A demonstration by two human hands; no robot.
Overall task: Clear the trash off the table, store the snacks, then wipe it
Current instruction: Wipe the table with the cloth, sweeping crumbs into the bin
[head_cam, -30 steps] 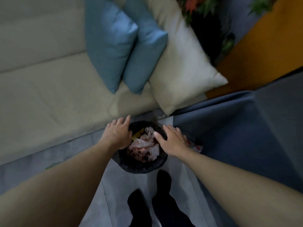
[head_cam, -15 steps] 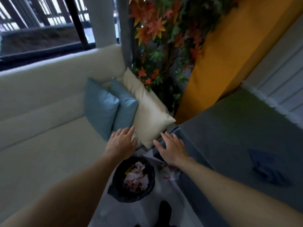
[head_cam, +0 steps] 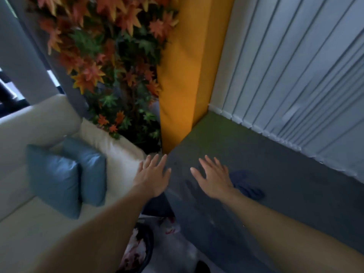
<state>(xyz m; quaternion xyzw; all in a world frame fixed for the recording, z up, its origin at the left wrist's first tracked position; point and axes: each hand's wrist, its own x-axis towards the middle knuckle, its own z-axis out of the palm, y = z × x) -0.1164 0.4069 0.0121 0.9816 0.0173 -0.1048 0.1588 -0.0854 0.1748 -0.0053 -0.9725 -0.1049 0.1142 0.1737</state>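
Note:
My left hand and my right hand are both raised with fingers spread and hold nothing. They hover over the near corner of the dark grey table. A dark blue cloth lies crumpled on the table just right of my right hand. Low in the view, the black trash bin stands on the floor with crumpled wrappers and paper inside, partly hidden behind my left forearm. A red and white wrapper lies on the floor by the table corner.
A cream sofa with two blue cushions and a cream pillow sits to the left. An orange-leaved plant, a yellow panel and white vertical blinds stand behind the table.
The view has swung up from the bin to the table. Both hands have left the bin rim and risen, open, over the table corner; the blue cloth is now near my right hand.

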